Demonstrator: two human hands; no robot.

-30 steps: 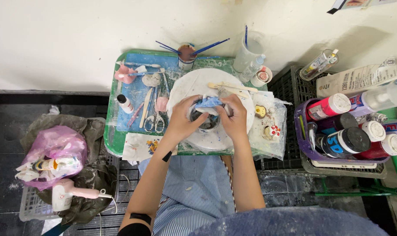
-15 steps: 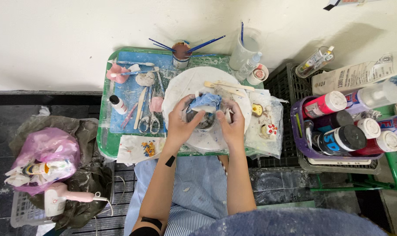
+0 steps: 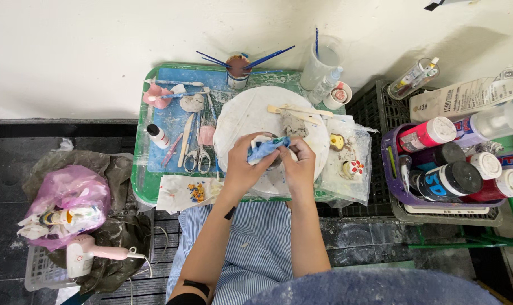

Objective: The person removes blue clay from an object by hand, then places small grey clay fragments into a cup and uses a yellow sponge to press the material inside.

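The left hand (image 3: 242, 166) and the right hand (image 3: 298, 164) both pinch a blue cloth (image 3: 267, 148) with curled fingers. The cloth sits over the middle of the round white board (image 3: 239, 116). It hides a small thing under it. A grey clay lump (image 3: 294, 125) lies at one o'clock.

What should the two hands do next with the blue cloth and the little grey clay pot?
Probably keep wiping: the left hand and right hand both press the crumpled blue cloth onto the small grey clay pot above the round white board. I would turn the pot slightly, since only one side meets the cloth.
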